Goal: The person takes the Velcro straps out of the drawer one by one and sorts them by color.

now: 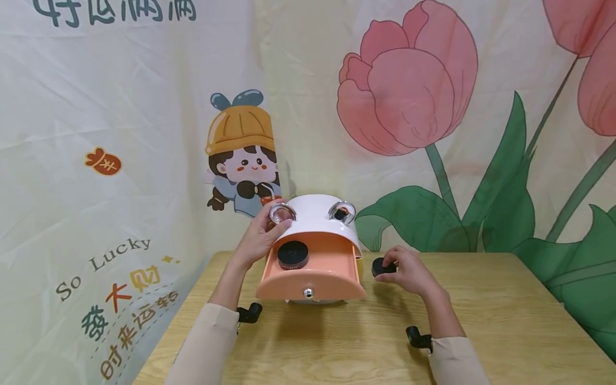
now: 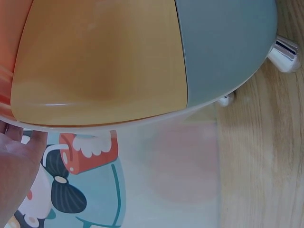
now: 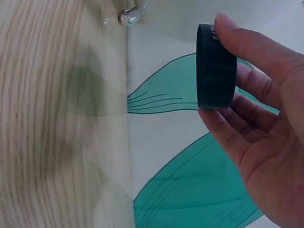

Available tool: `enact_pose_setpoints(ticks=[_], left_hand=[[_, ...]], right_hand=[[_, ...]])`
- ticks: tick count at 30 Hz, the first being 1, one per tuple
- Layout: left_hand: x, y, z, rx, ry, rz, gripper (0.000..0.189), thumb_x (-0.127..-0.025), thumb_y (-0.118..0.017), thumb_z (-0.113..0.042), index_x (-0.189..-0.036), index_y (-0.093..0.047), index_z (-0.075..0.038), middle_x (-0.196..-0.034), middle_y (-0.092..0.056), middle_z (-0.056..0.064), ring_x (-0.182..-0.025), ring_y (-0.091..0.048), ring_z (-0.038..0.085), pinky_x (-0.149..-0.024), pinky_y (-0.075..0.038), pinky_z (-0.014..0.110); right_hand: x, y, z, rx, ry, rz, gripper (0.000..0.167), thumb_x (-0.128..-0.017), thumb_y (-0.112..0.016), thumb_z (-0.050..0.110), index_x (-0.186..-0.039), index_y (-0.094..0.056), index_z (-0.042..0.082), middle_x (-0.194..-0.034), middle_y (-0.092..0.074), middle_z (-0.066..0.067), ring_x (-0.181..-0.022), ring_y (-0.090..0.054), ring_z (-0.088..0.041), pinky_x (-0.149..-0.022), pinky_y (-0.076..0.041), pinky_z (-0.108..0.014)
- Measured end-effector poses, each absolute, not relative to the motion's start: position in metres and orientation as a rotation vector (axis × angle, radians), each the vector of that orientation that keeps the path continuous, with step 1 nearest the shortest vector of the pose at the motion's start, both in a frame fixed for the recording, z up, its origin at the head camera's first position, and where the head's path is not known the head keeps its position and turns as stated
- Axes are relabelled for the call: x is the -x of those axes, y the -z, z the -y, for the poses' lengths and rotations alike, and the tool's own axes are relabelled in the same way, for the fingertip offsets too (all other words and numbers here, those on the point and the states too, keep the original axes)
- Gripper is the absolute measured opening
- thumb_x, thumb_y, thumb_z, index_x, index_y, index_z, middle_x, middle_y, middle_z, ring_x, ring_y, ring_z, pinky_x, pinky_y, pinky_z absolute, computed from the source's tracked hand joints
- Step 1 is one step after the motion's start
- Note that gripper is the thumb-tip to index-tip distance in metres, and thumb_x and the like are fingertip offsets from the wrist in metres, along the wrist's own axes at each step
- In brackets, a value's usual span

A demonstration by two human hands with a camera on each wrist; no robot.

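Observation:
A storage box with a white shell and two chrome ring eyes stands on the table, its orange top drawer pulled out. Inside that drawer, towards the left, lies a flat black roll with small lettering on its side. My left hand holds the box's upper left side, thumb in front near the eye; its fingers partly vanish behind the white edge. To the right of the box, my right hand pinches a second black roll between thumb and fingers, above the table.
The wooden table reaches back to a printed cloth with tulips and a cartoon figure. A round silver knob sticks out of the drawer front. Below it, the box also has a yellow drawer and a grey-blue one.

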State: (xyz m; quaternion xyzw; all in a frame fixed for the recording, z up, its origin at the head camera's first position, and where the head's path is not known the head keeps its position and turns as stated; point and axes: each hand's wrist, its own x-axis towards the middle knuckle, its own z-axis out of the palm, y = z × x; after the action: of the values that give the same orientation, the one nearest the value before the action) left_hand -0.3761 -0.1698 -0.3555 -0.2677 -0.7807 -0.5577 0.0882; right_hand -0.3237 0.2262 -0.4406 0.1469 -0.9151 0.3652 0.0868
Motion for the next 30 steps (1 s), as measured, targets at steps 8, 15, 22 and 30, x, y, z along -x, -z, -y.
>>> enact_pose_setpoints(ticks=[8, 15, 22, 30], left_hand=[[0.375, 0.354, 0.17, 0.78, 1.64, 2.336, 0.063, -0.102, -0.069, -0.026, -0.157, -0.04, -0.016, -0.138, -0.056, 0.012, -0.124, -0.06, 0.031, -0.096, -0.052, 0.019], [0.376, 0.357, 0.17, 0.766, 1.631, 2.345, 0.063, -0.102, -0.069, -0.028, -0.157, -0.04, -0.016, -0.139, -0.056, 0.011, -0.126, -0.06, 0.03, -0.1, -0.051, 0.022], [0.375, 0.357, 0.171, 0.769, 1.641, 2.337, 0.062, -0.102, -0.069, -0.029, -0.156, -0.042, -0.019, -0.137, -0.057, 0.009, -0.126, -0.06, 0.029, -0.101, -0.051, 0.025], [0.376, 0.358, 0.171, 0.766, 1.649, 2.336, 0.061, -0.102, -0.069, -0.029, -0.155, -0.042, -0.022, -0.138, -0.057, 0.01, -0.125, -0.061, 0.03, -0.098, -0.052, 0.021]], right_hand=[[0.327, 0.446, -0.227, -0.421, -1.068, 2.752, 0.029, -0.079, -0.092, 0.021, -0.092, -0.069, 0.01, -0.11, -0.063, -0.007, -0.104, -0.06, -0.028, -0.097, -0.053, -0.053], [0.329, 0.451, -0.225, -0.424, -1.053, 2.749, 0.029, -0.079, -0.093, 0.018, -0.09, -0.068, 0.009, -0.113, -0.064, -0.011, -0.103, -0.06, -0.03, -0.093, -0.055, -0.051], [0.336, 0.462, -0.223, -0.387, -1.061, 2.779, 0.031, -0.077, -0.094, 0.02, -0.09, -0.069, 0.008, -0.109, -0.065, -0.01, -0.101, -0.059, -0.028, -0.091, -0.055, -0.048], [0.342, 0.477, -0.223, -0.383, -1.06, 2.832, 0.032, -0.076, -0.095, 0.021, -0.089, -0.069, 0.007, -0.104, -0.064, -0.008, -0.097, -0.058, -0.025, -0.089, -0.052, -0.045]])
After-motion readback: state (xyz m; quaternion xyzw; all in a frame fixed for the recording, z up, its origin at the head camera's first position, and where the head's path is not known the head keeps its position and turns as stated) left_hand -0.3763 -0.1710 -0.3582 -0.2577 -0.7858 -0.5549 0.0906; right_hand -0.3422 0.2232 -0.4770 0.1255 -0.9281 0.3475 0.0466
